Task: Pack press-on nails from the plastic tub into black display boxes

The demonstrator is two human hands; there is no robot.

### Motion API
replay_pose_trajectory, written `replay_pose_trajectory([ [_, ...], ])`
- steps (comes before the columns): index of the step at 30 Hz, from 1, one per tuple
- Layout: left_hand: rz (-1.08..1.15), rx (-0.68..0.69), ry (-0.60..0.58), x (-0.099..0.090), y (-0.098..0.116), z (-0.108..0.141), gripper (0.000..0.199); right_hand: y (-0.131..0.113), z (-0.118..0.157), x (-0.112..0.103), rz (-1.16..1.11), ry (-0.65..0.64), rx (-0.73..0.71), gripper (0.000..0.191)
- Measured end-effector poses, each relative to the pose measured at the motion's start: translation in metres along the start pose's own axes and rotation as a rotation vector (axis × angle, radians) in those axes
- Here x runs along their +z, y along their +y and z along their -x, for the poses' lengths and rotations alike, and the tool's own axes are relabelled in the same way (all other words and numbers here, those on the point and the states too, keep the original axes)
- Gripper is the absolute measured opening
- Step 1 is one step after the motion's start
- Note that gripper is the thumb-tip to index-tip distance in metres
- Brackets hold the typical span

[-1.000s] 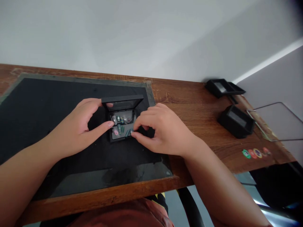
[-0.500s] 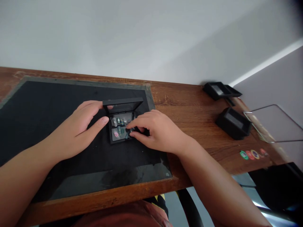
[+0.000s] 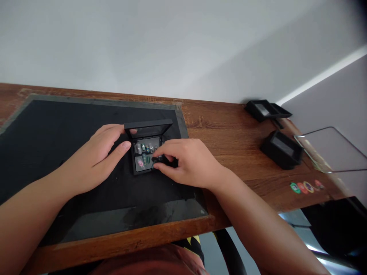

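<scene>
A small black box (image 3: 133, 162) lies on the dark mat with its clear-windowed lid (image 3: 149, 131) raised. Inside are several small nail-shaped pieces, green, clear and one pink (image 3: 141, 163). My left hand (image 3: 99, 158) is at the box's left side, fingers behind the lid's left edge and thumb near the box's left rim, steadying it between them. My right hand (image 3: 187, 160) reaches over the right part of the box, thumb and forefinger nearly together at the pieces; what lies between the fingertips is too small to make out.
Black open boxes (image 3: 282, 149) and black trays (image 3: 262, 110) stand at the right of the wooden table (image 3: 223, 126). Several round coloured stickers (image 3: 308, 187) lie near its right end. A pale wall (image 3: 143, 46) rises behind the dark mat (image 3: 71, 118).
My right thumb and forefinger have shifted slightly left and down over the box. My left hand and the box stay nearly in place.
</scene>
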State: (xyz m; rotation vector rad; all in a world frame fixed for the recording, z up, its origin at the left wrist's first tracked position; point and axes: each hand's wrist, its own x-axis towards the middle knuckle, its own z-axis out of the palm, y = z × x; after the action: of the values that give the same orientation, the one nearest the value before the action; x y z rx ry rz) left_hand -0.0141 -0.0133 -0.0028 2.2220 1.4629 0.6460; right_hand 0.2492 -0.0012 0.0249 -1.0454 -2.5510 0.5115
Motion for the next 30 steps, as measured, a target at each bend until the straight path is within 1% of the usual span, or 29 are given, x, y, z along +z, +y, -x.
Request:
replay_pose_trajectory([
  [3, 0.007, -0.006, 0.002, 0.0, 0.0, 0.001, 0.044, -0.002, -0.001, 0.002, 0.007, -0.008, -0.007, 0.01],
  [7, 0.02, -0.01, -0.004, 0.0, 0.0, 0.001, 0.045, -0.001, -0.003, 0.006, 0.013, -0.022, -0.012, 0.011],
  [10, 0.045, 0.012, -0.013, 0.0, 0.0, 0.0, 0.044, 0.0, -0.004, 0.009, 0.022, -0.027, -0.018, 0.011],
  [14, 0.041, 0.009, 0.004, 0.001, 0.001, -0.001, 0.045, -0.001, -0.005, 0.01, 0.037, 0.007, -0.002, 0.011],
  [17, 0.043, -0.033, -0.003, 0.0, 0.005, -0.001, 0.046, -0.003, -0.004, 0.009, 0.04, 0.028, -0.002, 0.016],
  [19, 0.051, -0.064, -0.018, -0.001, 0.009, -0.001, 0.046, -0.005, -0.003, 0.009, 0.064, 0.024, 0.004, 0.022],
  [21, 0.053, -0.085, -0.026, -0.002, 0.011, -0.001, 0.046, -0.007, -0.003, 0.01, 0.102, 0.02, 0.017, 0.023],
  [26, 0.047, -0.073, -0.024, -0.001, 0.01, 0.0, 0.046, -0.006, -0.004, 0.012, 0.138, 0.025, 0.038, 0.023],
  [28, 0.057, -0.081, -0.024, 0.0, 0.008, 0.001, 0.051, -0.006, -0.005, 0.013, 0.127, 0.03, 0.029, 0.021],
  [30, 0.061, -0.113, -0.014, 0.002, 0.007, 0.002, 0.062, -0.005, -0.005, 0.012, 0.116, 0.035, 0.014, 0.02],
])
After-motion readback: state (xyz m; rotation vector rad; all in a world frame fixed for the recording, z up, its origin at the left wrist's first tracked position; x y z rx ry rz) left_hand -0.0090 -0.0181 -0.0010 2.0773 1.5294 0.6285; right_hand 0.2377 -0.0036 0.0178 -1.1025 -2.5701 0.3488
